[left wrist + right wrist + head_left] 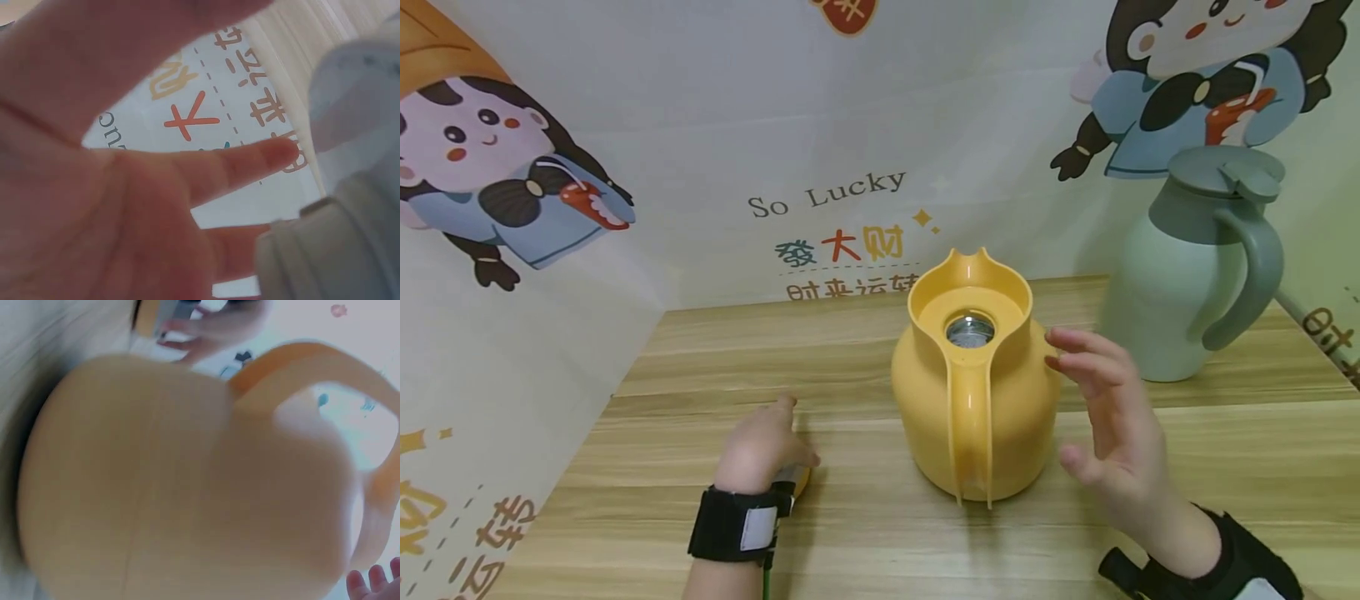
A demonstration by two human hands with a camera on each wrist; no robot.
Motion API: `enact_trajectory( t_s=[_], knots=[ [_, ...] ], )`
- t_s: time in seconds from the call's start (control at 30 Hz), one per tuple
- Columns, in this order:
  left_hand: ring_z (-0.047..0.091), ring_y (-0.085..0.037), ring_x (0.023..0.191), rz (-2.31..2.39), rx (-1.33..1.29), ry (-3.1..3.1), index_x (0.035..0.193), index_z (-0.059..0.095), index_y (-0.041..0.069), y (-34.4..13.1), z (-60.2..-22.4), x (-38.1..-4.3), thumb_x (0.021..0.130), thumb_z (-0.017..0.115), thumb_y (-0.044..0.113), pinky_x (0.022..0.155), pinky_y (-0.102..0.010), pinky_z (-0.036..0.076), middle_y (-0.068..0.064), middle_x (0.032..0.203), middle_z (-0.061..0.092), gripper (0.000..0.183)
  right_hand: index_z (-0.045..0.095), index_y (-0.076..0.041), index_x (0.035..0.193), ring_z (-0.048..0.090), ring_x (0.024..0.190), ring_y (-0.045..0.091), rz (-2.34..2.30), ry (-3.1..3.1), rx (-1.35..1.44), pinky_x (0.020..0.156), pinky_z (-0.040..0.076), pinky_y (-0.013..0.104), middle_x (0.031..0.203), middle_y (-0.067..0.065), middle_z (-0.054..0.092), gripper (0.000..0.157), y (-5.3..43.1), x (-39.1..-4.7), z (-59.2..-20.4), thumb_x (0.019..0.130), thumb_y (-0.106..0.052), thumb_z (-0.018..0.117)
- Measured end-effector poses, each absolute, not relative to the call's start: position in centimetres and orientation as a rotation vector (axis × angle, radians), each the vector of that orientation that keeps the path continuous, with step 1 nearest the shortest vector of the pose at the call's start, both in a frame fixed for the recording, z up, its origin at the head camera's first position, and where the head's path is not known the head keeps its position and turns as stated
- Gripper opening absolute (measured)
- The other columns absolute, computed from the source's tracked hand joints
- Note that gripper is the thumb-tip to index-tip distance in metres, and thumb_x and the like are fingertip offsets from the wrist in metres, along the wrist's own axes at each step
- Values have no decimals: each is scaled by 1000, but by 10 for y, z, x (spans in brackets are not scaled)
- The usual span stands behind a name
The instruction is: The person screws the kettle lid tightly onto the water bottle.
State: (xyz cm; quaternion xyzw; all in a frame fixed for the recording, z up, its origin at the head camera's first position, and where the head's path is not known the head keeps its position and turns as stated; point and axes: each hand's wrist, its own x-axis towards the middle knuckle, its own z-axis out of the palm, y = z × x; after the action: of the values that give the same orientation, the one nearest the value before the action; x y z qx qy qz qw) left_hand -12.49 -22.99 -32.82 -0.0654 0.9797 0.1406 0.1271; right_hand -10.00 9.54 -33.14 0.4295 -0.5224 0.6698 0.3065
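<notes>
Yellow jug upright; green jug stands behind right hand.

Pale green jug on a wood-grain table, before a white backdrop with cartoon figures.

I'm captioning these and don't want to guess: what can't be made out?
Head: most of the object by the left hand, hidden by that hand and wrist.
Right wrist: most of the right hand, beyond the frame.
Right wrist: yellow jug, partly beyond the bottom edge.
</notes>
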Motion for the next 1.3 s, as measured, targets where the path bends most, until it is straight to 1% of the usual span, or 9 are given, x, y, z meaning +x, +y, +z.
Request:
enact_trajectory(
  t_s=[0.1,0.27,0.43,0.6,0.73,0.87,1.03,1.2,1.3],
  knots=[
    [59,-37,92,417,-193,2867,136,42,-8,-229,-328,-123,71,83,19,79,-51,48,-32,121,56,82,43,18,120,41,122,34,1826,-1389,1147,98,38,35,132,25,42,48,89,-92,-330,89,-11,66],
    [57,-29,75,415,-185,2909,134,44,-8,-227,-328,-123,70,83,15,69,-46,50,-28,108,62,78,40,19,121,49,115,31,1968,-1428,1112,93,44,33,127,24,45,40,79,-77,-330,86,9,56],
    [57,-30,71,359,-146,2949,129,48,-9,-224,-331,-125,69,84,14,64,-45,50,-26,100,64,74,39,12,126,53,114,27,2137,-1555,1040,93,46,32,125,22,48,44,75,-64,-331,83,21,45],
    [58,-32,76,341,-149,2951,122,52,-11,-225,-332,-125,69,84,15,65,-45,50,-25,100,64,68,35,3,133,55,115,26,2319,-1637,1080,95,45,32,127,21,52,48,68,-56,-334,89,20,36],
    [59,-36,84,369,-195,2901,127,52,-8,-227,-332,-126,69,84,16,67,-48,49,-26,111,62,71,33,7,135,57,114,30,2389,-1695,1162,95,45,34,123,24,56,42,62,-53,-337,94,16,34],
    [58,-38,92,387,-234,2862,129,54,-5,-231,-334,-126,66,86,22,71,-51,49,-24,120,59,77,43,10,127,60,108,24,2313,-1792,1169,94,46,32,113,18,62,32,57,-52,-339,96,14,35],
    [58,-32,82,388,-206,2871,118,59,-5,-235,-335,-127,60,89,22,71,-47,49,-21,105,64,71,52,5,121,61,100,20,2166,-1843,1144,90,47,27,103,13,64,31,54,-51,-342,96,14,38],
    [57,-29,73,378,-186,2866,106,62,-4,-236,-335,-127,62,86,19,63,-41,48,-14,86,63,56,53,1,119,60,95,20,2094,-1889,1149,88,47,27,99,10,63,32,54,-52,-342,95,15,38],
    [56,-28,73,403,-191,2859,107,63,-3,-236,-335,-127,63,84,20,61,-39,47,-13,86,63,54,53,0,118,60,93,20,2069,-1892,1154,87,47,28,97,9,62,32,55,-52,-343,95,16,38]
  ],
)
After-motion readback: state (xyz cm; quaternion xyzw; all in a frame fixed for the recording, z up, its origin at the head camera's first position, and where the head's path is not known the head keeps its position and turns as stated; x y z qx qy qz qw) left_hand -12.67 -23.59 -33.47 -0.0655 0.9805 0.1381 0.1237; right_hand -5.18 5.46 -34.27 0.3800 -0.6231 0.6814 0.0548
